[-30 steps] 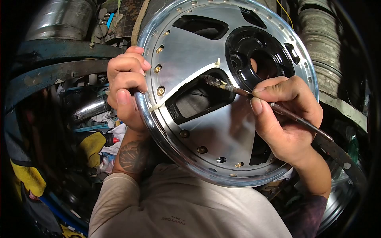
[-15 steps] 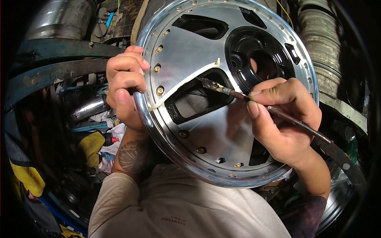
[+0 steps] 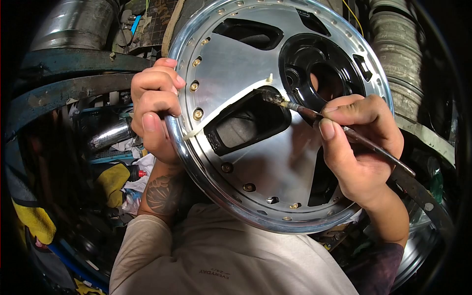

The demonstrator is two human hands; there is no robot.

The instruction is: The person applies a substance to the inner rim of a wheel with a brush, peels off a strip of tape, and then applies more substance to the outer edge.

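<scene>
A polished wheel rim (image 3: 241, 64) with a black hub and black-edged openings leans tilted before me. My left hand (image 3: 157, 105) is closed round its outer lip on the left side. Between the thumb and fingers of my right hand (image 3: 366, 142) is a thin paintbrush (image 3: 309, 115). The dark, wet-looking bristles touch the upper right inner edge of a black window opening (image 3: 241, 129). A strip of pale masking tape (image 3: 231, 101) runs along that opening's upper edge, one end sticking up near the hub. Gold bolts (image 3: 194, 86) line the rim's border.
Metal barrels (image 3: 397, 54) stack at the right, and another shiny metal cylinder (image 3: 73, 24) stands at upper left. Blue-grey metal bars (image 3: 88, 66) cross the left side. Below them lie a yellow-and-grey cloth (image 3: 112, 182) and a red-capped bottle (image 3: 137, 173).
My right hand has moved the paintbrush slightly right and up, so its bristles are now nearer the hub end of the opening. My left hand and the rim look almost unmoved.
</scene>
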